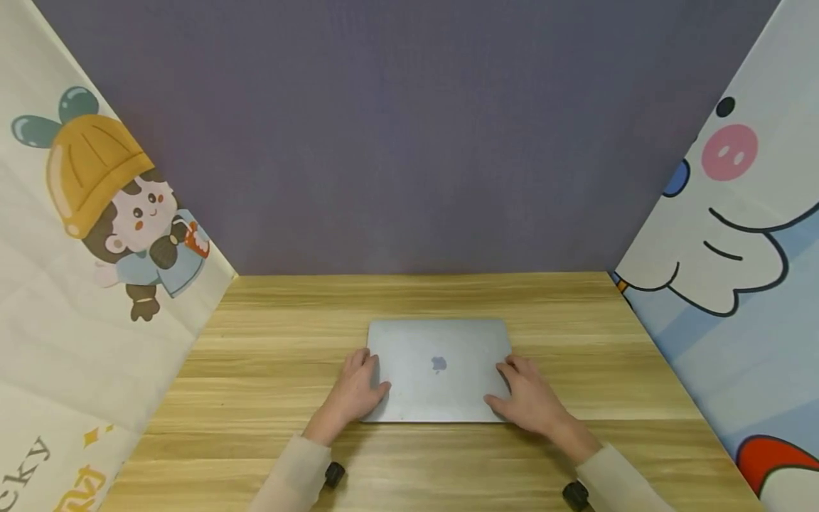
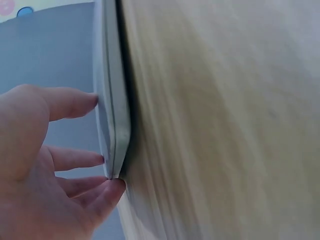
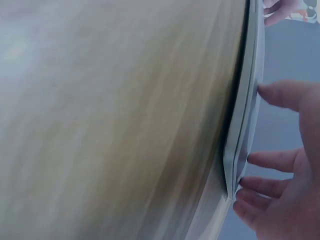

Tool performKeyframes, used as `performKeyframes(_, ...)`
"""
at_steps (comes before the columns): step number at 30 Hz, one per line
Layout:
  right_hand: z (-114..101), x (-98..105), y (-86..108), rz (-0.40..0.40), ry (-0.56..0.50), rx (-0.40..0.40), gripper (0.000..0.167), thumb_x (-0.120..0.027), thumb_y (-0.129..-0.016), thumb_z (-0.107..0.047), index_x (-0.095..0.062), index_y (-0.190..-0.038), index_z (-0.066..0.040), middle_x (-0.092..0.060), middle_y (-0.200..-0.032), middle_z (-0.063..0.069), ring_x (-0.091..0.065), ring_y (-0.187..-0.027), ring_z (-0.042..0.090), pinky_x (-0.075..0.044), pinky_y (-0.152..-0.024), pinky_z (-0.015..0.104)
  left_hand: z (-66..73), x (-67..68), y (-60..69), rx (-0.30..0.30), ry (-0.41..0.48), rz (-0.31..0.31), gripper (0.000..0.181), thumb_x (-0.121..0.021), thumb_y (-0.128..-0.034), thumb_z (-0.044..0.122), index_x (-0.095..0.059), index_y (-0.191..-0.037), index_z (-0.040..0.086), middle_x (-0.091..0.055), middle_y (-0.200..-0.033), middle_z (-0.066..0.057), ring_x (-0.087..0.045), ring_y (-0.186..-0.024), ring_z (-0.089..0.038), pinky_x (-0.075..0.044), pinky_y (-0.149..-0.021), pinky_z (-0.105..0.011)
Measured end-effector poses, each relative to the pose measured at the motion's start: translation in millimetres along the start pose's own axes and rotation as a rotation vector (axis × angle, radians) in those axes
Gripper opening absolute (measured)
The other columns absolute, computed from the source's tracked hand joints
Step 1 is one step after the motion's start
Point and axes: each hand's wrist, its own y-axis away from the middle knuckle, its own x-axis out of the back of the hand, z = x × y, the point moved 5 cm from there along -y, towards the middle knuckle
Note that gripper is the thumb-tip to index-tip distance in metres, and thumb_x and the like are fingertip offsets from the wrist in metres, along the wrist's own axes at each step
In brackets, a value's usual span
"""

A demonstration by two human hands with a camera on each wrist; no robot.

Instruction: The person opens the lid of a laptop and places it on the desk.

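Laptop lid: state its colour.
The laptop lid is silver-grey with a darker apple logo, best seen in the head view.

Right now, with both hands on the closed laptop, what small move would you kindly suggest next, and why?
I would perhaps lift the laptop slightly and evenly with both hands: it appears to rest on the table, and the left hand and right hand hold its opposite sides at about the same level, so the grip looks balanced.
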Motion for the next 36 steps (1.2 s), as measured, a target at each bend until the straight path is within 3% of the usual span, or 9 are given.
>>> performKeyframes(6, -8, -1, 8.4, -0.026, 0.077, 0.094, 0.074, -0.077, -0.083, -0.051, -0.063, -0.129, 0.005, -0.054, -0.137, 0.025, -0.047, -0.130, 0.047, -0.042, -0.107, 0.059, 0.3, -0.2, 8.9, -0.112, -0.122, 0.003, 0.061, -0.067, -0.0982, 0.029, -0.050, -0.141, -0.011, -0.039, -0.150, -0.032, -0.038, -0.138, -0.045, -0.038, -0.113, -0.056)
performKeyframes(10, -13, -3, 12.9, -0.041, 0.116, 0.153, 0.079, -0.077, -0.082, -0.056, -0.062, -0.131, 0.005, -0.053, -0.138, 0.024, -0.048, -0.130, 0.045, -0.040, -0.110, 0.058, -1.2, -0.8, 15.5, -0.156, -0.179, -0.016, 0.064, -0.065, -0.0995, 0.035, -0.049, -0.144, -0.008, -0.040, -0.151, -0.032, -0.039, -0.138, -0.046, -0.037, -0.114, -0.055)
performKeyframes(22, -17, -7, 17.6, -0.046, 0.211, 0.248, 0.087, -0.076, -0.080, -0.061, -0.060, -0.134, 0.005, -0.052, -0.138, 0.024, -0.050, -0.130, 0.041, -0.044, -0.108, 0.054, -7.1, 2.5, 29.3, -0.220, -0.246, -0.101, 0.076, -0.060, -0.0984, 0.052, -0.044, -0.151, -0.001, -0.035, -0.159, -0.025, -0.039, -0.142, -0.044, -0.035, -0.115, -0.056)
performKeyframes(30, -17, -7, 14.6, -0.055, 0.240, 0.256, 0.086, -0.076, -0.081, -0.061, -0.061, -0.133, 0.005, -0.053, -0.138, 0.024, -0.050, -0.129, 0.040, -0.045, -0.107, 0.054, -10.3, 6.9, 32.2, -0.265, -0.281, -0.109, 0.077, -0.059, -0.0977, 0.056, -0.046, -0.150, 0.001, -0.037, -0.159, -0.020, -0.042, -0.141, -0.041, -0.038, -0.114, -0.055)
performKeyframes(36, -17, -6, 12.4, -0.059, 0.282, 0.280, 0.084, -0.075, -0.080, -0.062, -0.064, -0.131, 0.004, -0.056, -0.135, 0.024, -0.053, -0.124, 0.041, -0.047, -0.105, 0.055, -12.9, 6.7, 32.0, -0.261, -0.278, -0.101, 0.077, -0.059, -0.0968, 0.057, -0.047, -0.150, 0.002, -0.038, -0.159, -0.018, -0.043, -0.141, -0.040, -0.039, -0.113, -0.055)
